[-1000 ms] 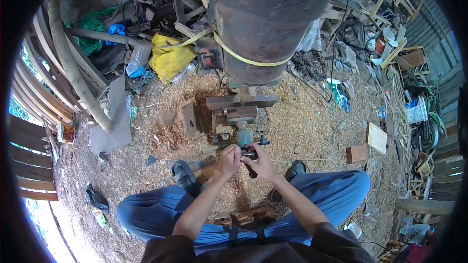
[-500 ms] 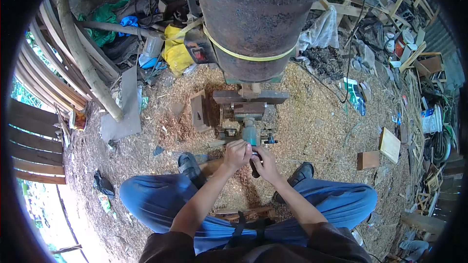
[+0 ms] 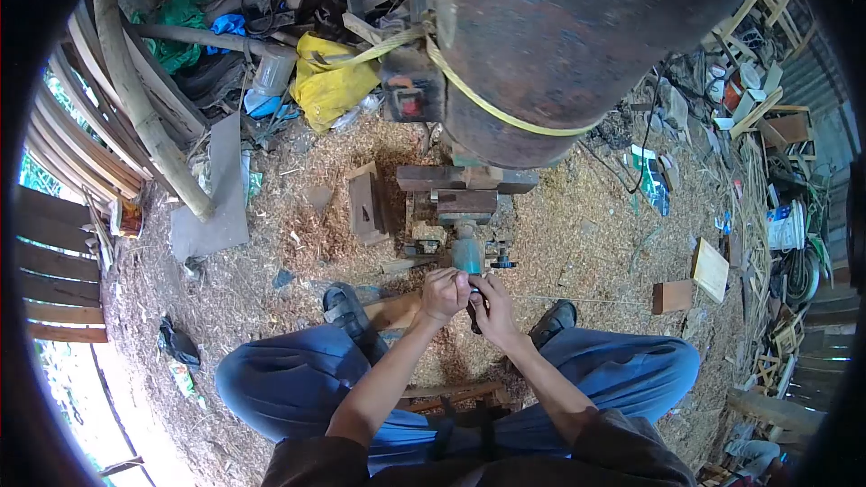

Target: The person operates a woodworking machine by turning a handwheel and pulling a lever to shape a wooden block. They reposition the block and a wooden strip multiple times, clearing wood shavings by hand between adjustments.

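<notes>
Both hands meet in front of a teal-painted metal shaft that belongs to a vise-like clamp on the floor. My left hand is closed in a fist beside the shaft's near end. A short dark handle shows below the fingers, and my right hand is closed around it. What lies inside the left fist is mostly hidden. Beyond the shaft sit the clamp's dark jaw blocks. A small black knob is to the right of it.
A large rusty metal body with a yellow strap looms overhead. Wood shavings cover the floor. A wooden block stands left of the clamp, with two more blocks at right. My shoes flank the hands.
The large rusty body now appears farther right and tilted, as the view has shifted. Both hands stay at the handle, less of which shows below the fingers.
</notes>
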Action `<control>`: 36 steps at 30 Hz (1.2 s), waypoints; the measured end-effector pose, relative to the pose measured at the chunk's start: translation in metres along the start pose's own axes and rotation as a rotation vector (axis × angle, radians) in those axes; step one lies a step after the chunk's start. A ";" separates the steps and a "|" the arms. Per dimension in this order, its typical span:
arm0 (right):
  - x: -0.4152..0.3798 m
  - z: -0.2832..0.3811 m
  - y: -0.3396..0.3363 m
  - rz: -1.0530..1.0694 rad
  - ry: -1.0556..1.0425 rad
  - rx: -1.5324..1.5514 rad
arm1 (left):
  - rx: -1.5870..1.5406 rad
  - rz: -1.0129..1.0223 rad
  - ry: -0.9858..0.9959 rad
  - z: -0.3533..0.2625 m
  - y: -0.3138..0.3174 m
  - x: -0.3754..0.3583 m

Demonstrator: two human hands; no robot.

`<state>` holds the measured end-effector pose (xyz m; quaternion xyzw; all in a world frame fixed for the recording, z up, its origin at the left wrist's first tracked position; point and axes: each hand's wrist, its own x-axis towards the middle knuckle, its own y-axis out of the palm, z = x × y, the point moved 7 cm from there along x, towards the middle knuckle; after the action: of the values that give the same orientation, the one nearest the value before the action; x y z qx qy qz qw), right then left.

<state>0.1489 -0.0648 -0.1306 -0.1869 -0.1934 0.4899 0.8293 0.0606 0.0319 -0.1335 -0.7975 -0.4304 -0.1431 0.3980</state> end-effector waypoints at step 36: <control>0.127 -0.081 -0.016 -0.108 0.356 0.197 | -0.221 0.031 -0.977 0.105 0.007 0.075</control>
<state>0.2580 0.0308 -0.1747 -0.1779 -0.0049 0.4205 0.8897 0.0984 0.1514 -0.1618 -0.8150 -0.5367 0.2085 0.0651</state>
